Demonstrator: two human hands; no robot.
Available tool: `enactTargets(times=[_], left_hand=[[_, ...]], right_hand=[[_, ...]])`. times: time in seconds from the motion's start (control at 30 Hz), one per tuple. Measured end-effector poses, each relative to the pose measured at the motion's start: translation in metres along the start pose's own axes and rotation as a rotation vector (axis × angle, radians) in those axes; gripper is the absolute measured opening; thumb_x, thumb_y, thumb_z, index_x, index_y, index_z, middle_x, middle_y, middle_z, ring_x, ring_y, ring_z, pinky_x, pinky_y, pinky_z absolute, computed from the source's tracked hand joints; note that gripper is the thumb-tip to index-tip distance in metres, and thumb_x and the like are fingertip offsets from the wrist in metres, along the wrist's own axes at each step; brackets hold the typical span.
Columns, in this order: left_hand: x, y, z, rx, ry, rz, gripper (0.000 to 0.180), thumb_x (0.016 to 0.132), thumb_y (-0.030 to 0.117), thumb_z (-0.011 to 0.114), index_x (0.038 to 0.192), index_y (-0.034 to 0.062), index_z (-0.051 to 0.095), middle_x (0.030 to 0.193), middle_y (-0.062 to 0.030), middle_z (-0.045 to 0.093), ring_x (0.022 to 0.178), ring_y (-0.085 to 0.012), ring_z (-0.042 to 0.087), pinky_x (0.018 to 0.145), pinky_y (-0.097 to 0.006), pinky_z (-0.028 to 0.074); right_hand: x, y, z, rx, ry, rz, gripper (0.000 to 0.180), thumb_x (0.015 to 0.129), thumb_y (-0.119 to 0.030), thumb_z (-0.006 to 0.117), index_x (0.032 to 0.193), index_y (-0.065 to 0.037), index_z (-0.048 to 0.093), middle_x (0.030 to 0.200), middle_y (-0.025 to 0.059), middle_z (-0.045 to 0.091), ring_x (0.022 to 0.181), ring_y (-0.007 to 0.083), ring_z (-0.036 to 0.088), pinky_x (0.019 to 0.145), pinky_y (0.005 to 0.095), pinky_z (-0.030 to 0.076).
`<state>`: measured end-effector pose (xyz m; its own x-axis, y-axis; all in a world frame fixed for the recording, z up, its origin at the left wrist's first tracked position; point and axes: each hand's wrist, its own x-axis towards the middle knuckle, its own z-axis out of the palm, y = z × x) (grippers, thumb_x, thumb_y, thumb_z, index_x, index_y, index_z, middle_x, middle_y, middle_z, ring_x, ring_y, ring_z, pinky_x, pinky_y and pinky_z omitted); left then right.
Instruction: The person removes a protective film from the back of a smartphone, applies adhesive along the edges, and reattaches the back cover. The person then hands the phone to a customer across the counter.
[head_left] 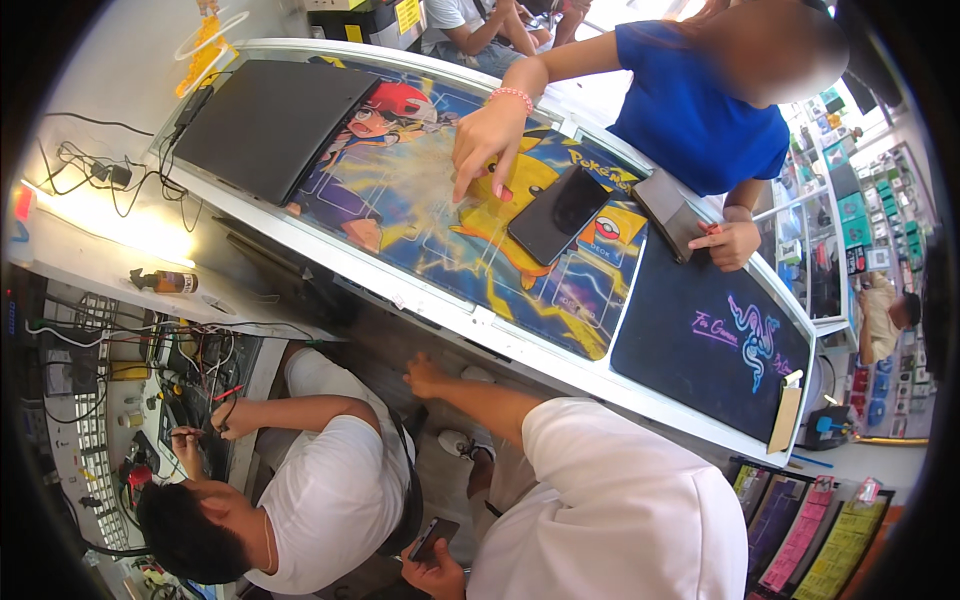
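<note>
My left hand (437, 572) is at the bottom edge, shut on a small dark phone (432, 538) held close to my white shirt. My right hand (425, 375) reaches forward on an outstretched arm to the dark space under the glass counter (470, 322); nothing shows in it and its fingers look loosely apart. On the counter lies a colourful cartoon mat (420, 200) with a black phone (558, 213) on it. Across the counter a person in a blue shirt presses a hand (488, 140) on the mat and holds a dark case (668, 212) with the other hand (730, 245).
A seated person in a white shirt (330, 490) works with a thin tool (185, 435) at a cluttered bench with wires at the left. A black flat panel (270, 115), a black mat (710, 340), a brown bottle (165, 282) and display racks (810, 540) surround me.
</note>
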<state>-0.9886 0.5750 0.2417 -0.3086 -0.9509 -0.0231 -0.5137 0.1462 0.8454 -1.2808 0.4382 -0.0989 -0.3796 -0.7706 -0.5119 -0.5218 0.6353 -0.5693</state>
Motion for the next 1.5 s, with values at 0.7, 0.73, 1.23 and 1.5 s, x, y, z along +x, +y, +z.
enactTargets(times=[0.7,0.73,1.23,1.5], left_hand=[[0.087,0.072,-0.006,-0.262,-0.253,0.197,0.018,0.098,-0.005,0.073,0.112,-0.0064,0.062,0.108,-0.0288,0.078,0.103,-0.0383,0.081,0.091,-0.047,0.067],[0.091,0.078,-0.004,-0.302,-0.249,0.214,0.018,0.098,-0.005,0.074,0.112,-0.0067,0.062,0.108,-0.029,0.078,0.103,-0.0386,0.081,0.092,-0.047,0.067],[0.108,0.124,0.02,-0.464,-0.266,0.264,0.021,0.1,-0.007,0.072,0.116,-0.007,0.06,0.117,-0.0313,0.075,0.112,-0.0406,0.077,0.1,-0.047,0.063],[0.111,0.137,0.034,-0.399,-0.247,0.285,0.021,0.1,-0.007,0.071,0.118,-0.0069,0.059,0.115,-0.0321,0.075,0.113,-0.0402,0.077,0.102,-0.049,0.061]], right_hand=[[-0.161,-0.042,-0.096,0.229,-0.115,-0.2,0.039,0.109,-0.024,0.063,0.139,0.001,0.064,0.159,0.0299,0.043,0.139,0.0526,0.052,0.118,0.0545,0.045],[-0.175,-0.05,-0.106,0.283,-0.019,-0.275,0.037,0.109,-0.023,0.064,0.14,-0.002,0.064,0.161,0.0289,0.041,0.136,0.0491,0.057,0.114,0.052,0.049],[-0.289,-0.061,-0.345,0.229,0.416,-0.756,0.025,0.096,-0.01,0.079,0.12,-0.006,0.073,0.114,0.0115,0.068,0.109,0.0345,0.067,0.094,0.0441,0.056],[-0.289,-0.062,-0.346,0.276,0.372,-0.741,0.02,0.097,-0.013,0.076,0.116,-0.006,0.073,0.114,0.0122,0.065,0.115,0.0357,0.063,0.101,0.044,0.053]])
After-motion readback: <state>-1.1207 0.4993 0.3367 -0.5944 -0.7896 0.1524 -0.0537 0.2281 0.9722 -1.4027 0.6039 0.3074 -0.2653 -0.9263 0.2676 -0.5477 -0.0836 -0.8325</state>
